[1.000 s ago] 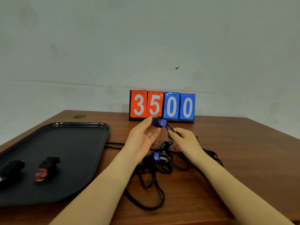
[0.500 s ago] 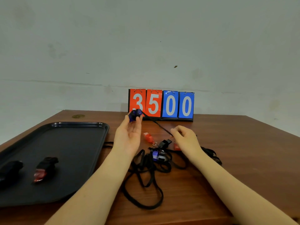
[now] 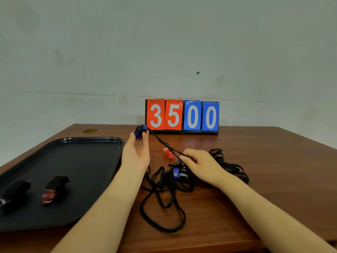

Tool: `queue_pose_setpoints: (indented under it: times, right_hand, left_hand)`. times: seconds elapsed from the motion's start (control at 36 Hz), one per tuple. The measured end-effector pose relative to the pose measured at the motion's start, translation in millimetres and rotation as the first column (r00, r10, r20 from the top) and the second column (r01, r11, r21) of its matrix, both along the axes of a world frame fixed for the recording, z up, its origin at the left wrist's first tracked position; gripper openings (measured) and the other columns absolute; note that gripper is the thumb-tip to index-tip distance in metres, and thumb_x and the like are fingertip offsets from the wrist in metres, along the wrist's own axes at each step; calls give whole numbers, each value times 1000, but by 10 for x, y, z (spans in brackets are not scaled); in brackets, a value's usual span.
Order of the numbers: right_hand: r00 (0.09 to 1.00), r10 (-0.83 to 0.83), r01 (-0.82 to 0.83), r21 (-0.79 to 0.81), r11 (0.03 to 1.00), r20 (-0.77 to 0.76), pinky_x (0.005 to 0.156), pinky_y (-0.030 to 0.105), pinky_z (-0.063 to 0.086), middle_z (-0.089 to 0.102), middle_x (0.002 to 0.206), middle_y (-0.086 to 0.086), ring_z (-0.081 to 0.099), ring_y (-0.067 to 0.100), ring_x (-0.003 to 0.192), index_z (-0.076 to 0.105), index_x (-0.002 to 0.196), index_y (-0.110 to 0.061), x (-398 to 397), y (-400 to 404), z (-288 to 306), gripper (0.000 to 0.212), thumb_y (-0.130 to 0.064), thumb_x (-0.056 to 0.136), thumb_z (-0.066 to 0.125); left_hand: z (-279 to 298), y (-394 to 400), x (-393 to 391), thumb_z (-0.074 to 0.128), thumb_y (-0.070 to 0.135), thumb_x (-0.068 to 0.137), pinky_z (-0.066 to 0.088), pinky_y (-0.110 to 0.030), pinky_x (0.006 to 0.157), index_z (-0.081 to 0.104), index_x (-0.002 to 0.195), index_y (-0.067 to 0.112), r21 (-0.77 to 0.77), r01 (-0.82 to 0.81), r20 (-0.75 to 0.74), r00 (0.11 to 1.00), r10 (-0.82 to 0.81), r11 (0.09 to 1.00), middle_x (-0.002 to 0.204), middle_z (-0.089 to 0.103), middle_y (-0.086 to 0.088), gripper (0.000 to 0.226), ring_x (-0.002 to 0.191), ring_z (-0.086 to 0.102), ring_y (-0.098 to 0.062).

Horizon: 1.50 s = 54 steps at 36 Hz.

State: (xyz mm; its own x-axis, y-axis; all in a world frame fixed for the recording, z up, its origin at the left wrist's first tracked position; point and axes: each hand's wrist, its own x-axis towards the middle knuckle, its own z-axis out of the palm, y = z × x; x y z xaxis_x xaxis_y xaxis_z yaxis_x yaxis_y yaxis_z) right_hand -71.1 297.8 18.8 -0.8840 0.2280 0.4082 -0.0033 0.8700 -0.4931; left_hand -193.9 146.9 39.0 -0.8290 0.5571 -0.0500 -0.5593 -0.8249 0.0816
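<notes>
In the head view, the left hand [image 3: 136, 152] is held up above the worktop [image 3: 255, 161], near the far corner of the black tray [image 3: 73, 152]. Its grip is closed on a small blue whistle [image 3: 140, 132], pinched at the fingertips. A black cord [image 3: 164, 143] runs tight from that whistle down to the right hand [image 3: 202, 165]. This hand's grip pinches the cord between thumb and finger, just over a messy pile of cords [image 3: 162, 198]. An orange whistle [image 3: 168, 153] lies beside the pile, and a second blue whistle [image 3: 179, 173] sits in it. A red whistle wrapped in cord [image 3: 54, 189] and a dark bundle [image 3: 14, 190] lie on the tray. A score board [image 3: 182, 115] at the back reads 3500.
</notes>
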Motion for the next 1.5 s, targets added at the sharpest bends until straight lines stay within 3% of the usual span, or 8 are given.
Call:
queue_pose_setpoints:
  times: [0.19, 0.36, 0.75, 0.86, 1.0, 1.14, 1.28, 1.5]
  right_hand:
    - [965, -3, -108, -408, 907, -262, 72, 15, 48, 63, 80, -5, 58, 1, 70, 70, 99, -15, 46, 17, 88, 21, -17, 99, 49]
    - [997, 82, -82, 16, 997, 10, 69, 16, 39, 58, 73, -8, 53, 1, 73, 62, 80, -17, 16, -29, -12, 24, -24, 99, 49]
    - [969, 245, -240, 289, 927, 19, 79, 26, 44, 60, 85, 0, 53, 11, 83, 62, 87, -11, -14, -168, -18, 24, -26, 99, 47]
    - [957, 256, -206, 305, 930, -135, 79, 11, 37, 60, 85, -2, 50, 6, 82, 62, 89, -11, 1, -168, -14, 19, -21, 98, 50]
    - [927, 94, -45, 143, 989, -363, 69, 12, 38, 53, 77, -11, 51, 2, 74, 56, 84, -23, 9, -69, 53, 15, -19, 98, 50]
    - [871, -126, 101, -79, 992, -475, 64, 11, 39, 56, 72, -6, 53, 7, 71, 60, 82, -13, 50, 107, 55, 19, -18, 98, 51]
    - [834, -264, 149, -264, 953, -485, 58, 15, 39, 56, 70, 6, 50, 15, 65, 58, 81, -7, 22, 170, 64, 26, -21, 99, 48]
    - [786, -406, 166, -473, 865, -466, 59, 11, 42, 57, 72, 6, 51, 2, 62, 57, 79, -8, 55, 282, 82, 28, -22, 100, 46]
  left_hand:
    - [-8, 29, -14, 53, 15, 98, 59, -27, 61, 50, 133, 0, -11, -1, 8, 1000, 1, 1000, 112, 63, -23, 37, 106, 64, -33]
    - [-35, 41, -69, 56, 13, 96, 60, -30, 75, 51, 131, 3, -91, -79, 56, 995, 85, 993, 122, 60, -20, 36, 114, 61, -32]
    - [-60, 65, -86, 65, 1, 88, 60, -31, 78, 64, 90, 5, -511, -368, -163, 929, 333, 777, 105, 66, -12, 5, 90, 66, -18]
    - [-119, 127, -53, 59, 8, 93, 52, -11, 66, 69, 112, 11, -628, -694, -727, 684, 54, 352, 112, 66, -2, 22, 78, 61, -1]
    - [-205, 229, 4, 59, 15, 94, 50, -10, 75, 71, 111, 19, -501, -826, -817, 354, -455, 259, 115, 68, -1, 22, 84, 63, -3]
    - [-157, 256, 216, 60, 20, 94, 51, -7, 73, 71, 107, 28, -519, -775, -704, 148, -694, 360, 104, 68, 11, 19, 76, 67, 3]
    - [-101, 240, 340, 60, 21, 94, 53, -47, 92, 70, 100, 34, -656, -588, -700, 238, -674, 473, 100, 73, 6, 18, 84, 73, -11]
    - [1, 219, 492, 59, 9, 92, 56, -24, 76, 75, 100, 13, -660, -160, -703, 475, -529, 734, 112, 68, -11, 19, 99, 70, -20]
